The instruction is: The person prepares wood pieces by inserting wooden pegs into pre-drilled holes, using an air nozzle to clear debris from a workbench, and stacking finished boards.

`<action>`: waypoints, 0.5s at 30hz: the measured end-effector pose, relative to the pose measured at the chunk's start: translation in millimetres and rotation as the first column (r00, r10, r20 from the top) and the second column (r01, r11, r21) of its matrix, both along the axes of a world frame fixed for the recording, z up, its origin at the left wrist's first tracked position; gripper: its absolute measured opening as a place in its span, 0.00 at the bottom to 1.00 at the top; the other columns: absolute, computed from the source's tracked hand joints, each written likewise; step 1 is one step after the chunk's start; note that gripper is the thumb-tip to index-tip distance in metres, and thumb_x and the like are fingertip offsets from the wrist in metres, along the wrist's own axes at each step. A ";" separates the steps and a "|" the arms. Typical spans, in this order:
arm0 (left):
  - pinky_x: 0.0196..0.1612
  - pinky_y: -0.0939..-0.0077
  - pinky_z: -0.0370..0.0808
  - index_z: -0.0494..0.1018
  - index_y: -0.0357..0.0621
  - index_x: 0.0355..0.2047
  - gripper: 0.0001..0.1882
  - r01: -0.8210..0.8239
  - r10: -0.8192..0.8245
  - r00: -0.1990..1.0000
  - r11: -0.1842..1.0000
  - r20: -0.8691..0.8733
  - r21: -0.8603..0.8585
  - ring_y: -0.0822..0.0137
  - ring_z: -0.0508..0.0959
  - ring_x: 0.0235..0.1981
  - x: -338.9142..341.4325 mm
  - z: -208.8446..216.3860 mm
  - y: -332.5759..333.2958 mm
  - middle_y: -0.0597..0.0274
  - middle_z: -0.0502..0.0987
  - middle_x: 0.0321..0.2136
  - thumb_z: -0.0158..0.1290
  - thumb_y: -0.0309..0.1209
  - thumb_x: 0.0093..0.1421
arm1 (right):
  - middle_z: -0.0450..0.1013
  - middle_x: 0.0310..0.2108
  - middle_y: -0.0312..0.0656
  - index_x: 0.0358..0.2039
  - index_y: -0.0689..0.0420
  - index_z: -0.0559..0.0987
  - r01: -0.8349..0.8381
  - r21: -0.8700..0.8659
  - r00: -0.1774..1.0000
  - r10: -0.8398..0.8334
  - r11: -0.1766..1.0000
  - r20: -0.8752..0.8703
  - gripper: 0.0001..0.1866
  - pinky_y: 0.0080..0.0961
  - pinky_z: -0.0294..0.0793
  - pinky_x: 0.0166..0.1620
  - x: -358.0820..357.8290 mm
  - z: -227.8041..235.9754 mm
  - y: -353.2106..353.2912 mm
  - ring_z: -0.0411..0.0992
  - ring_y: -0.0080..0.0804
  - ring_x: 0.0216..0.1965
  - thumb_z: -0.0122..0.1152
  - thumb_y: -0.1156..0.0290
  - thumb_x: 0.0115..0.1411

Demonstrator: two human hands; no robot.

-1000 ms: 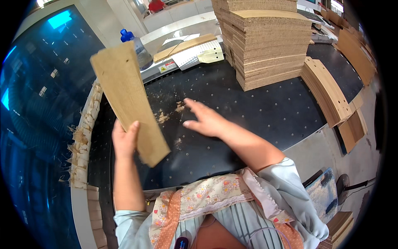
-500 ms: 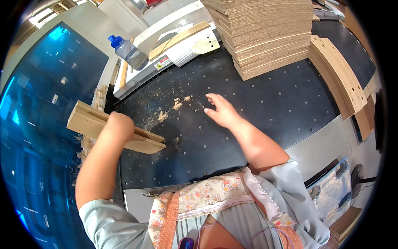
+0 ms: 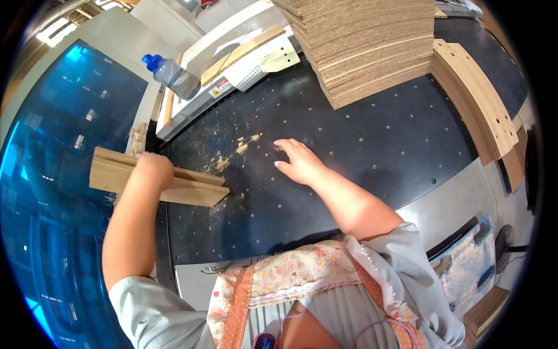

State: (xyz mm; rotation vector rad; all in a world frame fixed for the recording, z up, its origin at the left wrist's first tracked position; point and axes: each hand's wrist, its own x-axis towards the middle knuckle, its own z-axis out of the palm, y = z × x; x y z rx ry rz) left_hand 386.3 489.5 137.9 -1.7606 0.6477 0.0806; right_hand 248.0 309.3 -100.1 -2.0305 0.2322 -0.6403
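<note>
Down at the table's (image 3: 360,151) left edge, I'm gripping a wooden strip (image 3: 174,185) in my left hand (image 3: 154,170), half of it overhanging; it could tip or snag if my hold slackens. My right hand (image 3: 299,161) is lying flat, released, by sawdust (image 3: 238,148). Farther off, a bottle (image 3: 174,74) and a board stack (image 3: 372,46) are sitting, the stack's top cut off.

small yellow-and-white warning label (image 3: 220,90) on grey machine rail (image 3: 192,110), beside water bottle (image 3: 172,75)
</note>
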 end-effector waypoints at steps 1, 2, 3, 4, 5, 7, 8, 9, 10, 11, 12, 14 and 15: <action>0.44 0.70 0.71 0.78 0.45 0.35 0.12 -0.009 0.009 1.000 1.000 0.005 -0.013 0.60 0.77 0.42 1.6 8.9 0.8 0.59 0.78 0.37 0.47 0.30 0.54 | 0.67 0.45 0.47 0.49 0.58 0.67 0.003 0.006 1.000 -0.003 1.000 -0.005 0.24 0.33 0.66 0.50 1.5 2.6 -0.8 0.66 0.42 0.49 0.59 0.69 0.51; 0.44 0.69 0.72 0.78 0.46 0.35 0.12 -0.008 0.008 1.000 1.000 -0.015 -0.023 0.59 0.77 0.42 0.0 19.1 1.8 0.59 0.78 0.37 0.48 0.29 0.53 | 0.67 0.45 0.47 0.49 0.57 0.67 -0.001 0.010 1.000 0.001 1.000 0.003 0.24 0.33 0.66 0.50 3.7 2.7 -0.2 0.66 0.43 0.48 0.59 0.69 0.51; 0.43 0.68 0.72 0.78 0.46 0.35 0.12 -0.003 0.002 0.999 1.000 -0.039 -0.031 0.58 0.76 0.41 -3.5 28.0 0.8 0.59 0.77 0.37 0.48 0.28 0.52 | 0.67 0.45 0.47 0.49 0.57 0.67 0.001 0.015 1.000 -0.001 1.000 0.008 0.24 0.34 0.66 0.50 4.2 1.4 -0.2 0.65 0.43 0.48 0.59 0.69 0.51; 0.42 0.67 0.73 0.77 0.47 0.34 0.11 0.055 -0.066 0.993 0.992 -0.101 -0.110 0.58 0.76 0.41 -10.3 34.3 0.3 0.58 0.76 0.37 0.49 0.28 0.51 | 0.67 0.44 0.46 0.49 0.56 0.67 0.004 0.019 1.000 -0.004 1.000 0.007 0.24 0.34 0.66 0.50 3.4 -0.4 -1.7 0.65 0.43 0.48 0.59 0.68 0.50; 0.41 0.66 0.73 0.77 0.47 0.34 0.11 0.105 -0.137 0.978 0.976 -0.158 -0.193 0.58 0.76 0.40 -19.1 39.8 2.2 0.58 0.75 0.37 0.49 0.28 0.50 | 0.68 0.44 0.46 0.48 0.56 0.68 0.047 0.037 0.998 -0.048 0.998 0.040 0.23 0.34 0.66 0.49 2.9 0.3 -3.5 0.65 0.43 0.47 0.59 0.69 0.50; 0.40 0.64 0.73 0.76 0.48 0.33 0.10 0.104 -0.207 0.939 0.933 -0.276 -0.345 0.57 0.75 0.38 -33.7 34.3 7.6 0.57 0.73 0.36 0.51 0.29 0.48 | 0.69 0.42 0.46 0.47 0.57 0.69 0.124 0.069 0.986 -0.131 0.990 0.107 0.22 0.34 0.66 0.48 1.2 6.7 -8.8 0.66 0.43 0.45 0.59 0.70 0.50; 0.40 0.63 0.73 0.76 0.48 0.32 0.10 0.056 -0.209 0.916 0.912 -0.343 -0.407 0.57 0.75 0.37 -43.2 26.7 8.8 0.56 0.72 0.36 0.52 0.29 0.47 | 0.70 0.40 0.45 0.45 0.57 0.70 0.194 0.135 0.956 -0.219 0.972 0.196 0.21 0.33 0.68 0.45 2.1 6.7 -11.7 0.67 0.42 0.43 0.59 0.72 0.49; 0.40 0.63 0.72 0.75 0.48 0.31 0.09 0.015 -0.230 0.883 0.885 -0.409 -0.466 0.56 0.75 0.37 -49.0 16.7 8.5 0.55 0.71 0.35 0.53 0.30 0.46 | 0.71 0.39 0.45 0.45 0.57 0.70 0.243 0.241 0.916 -0.304 0.940 0.262 0.20 0.30 0.69 0.44 4.0 5.6 -19.2 0.68 0.40 0.42 0.59 0.74 0.49; 0.39 0.62 0.72 0.74 0.47 0.29 0.09 0.044 -0.324 0.847 0.832 -0.421 -0.553 0.55 0.74 0.35 -52.9 0.0 15.7 0.55 0.71 0.34 0.55 0.31 0.45 | 0.71 0.39 0.43 0.45 0.57 0.70 0.283 0.298 0.888 -0.367 0.912 0.278 0.20 0.28 0.68 0.44 4.3 6.3 -27.7 0.69 0.34 0.41 0.59 0.74 0.50; 0.38 0.62 0.72 0.73 0.45 0.27 0.09 0.063 -0.411 0.809 0.772 -0.420 -0.633 0.55 0.74 0.34 -58.1 -20.2 28.0 0.55 0.71 0.32 0.56 0.32 0.44 | 0.71 0.39 0.41 0.46 0.58 0.70 0.312 0.359 0.856 -0.424 0.880 0.294 0.20 0.25 0.68 0.44 3.8 8.1 -34.7 0.69 0.28 0.41 0.59 0.75 0.51; 0.37 0.62 0.72 0.72 0.44 0.27 0.09 0.051 -0.448 0.795 0.720 -0.409 -0.692 0.54 0.74 0.33 -64.8 -40.2 39.6 0.55 0.70 0.30 0.56 0.32 0.45 | 0.72 0.39 0.40 0.46 0.58 0.70 0.299 0.436 0.827 -0.459 0.849 0.326 0.19 0.22 0.68 0.43 7.9 4.6 -40.9 0.69 0.25 0.41 0.58 0.76 0.52; 0.35 0.61 0.72 0.71 0.44 0.27 0.09 -0.011 -0.478 0.782 0.630 -0.399 -0.777 0.53 0.73 0.32 -83.7 -71.2 53.3 0.55 0.69 0.29 0.57 0.31 0.45 | 0.70 0.40 0.41 0.46 0.59 0.70 0.238 0.579 0.822 -0.479 0.780 0.308 0.18 0.20 0.66 0.45 3.4 12.4 -47.5 0.67 0.24 0.41 0.56 0.77 0.54; 0.34 0.61 0.72 0.70 0.44 0.26 0.09 -0.063 -0.466 0.787 0.592 -0.404 -0.804 0.53 0.73 0.31 -94.0 -84.5 58.6 0.55 0.68 0.28 0.57 0.31 0.44 | 0.70 0.40 0.40 0.46 0.59 0.70 0.196 0.631 0.817 -0.481 0.751 0.319 0.18 0.19 0.66 0.45 3.3 12.5 -48.3 0.67 0.24 0.41 0.56 0.78 0.54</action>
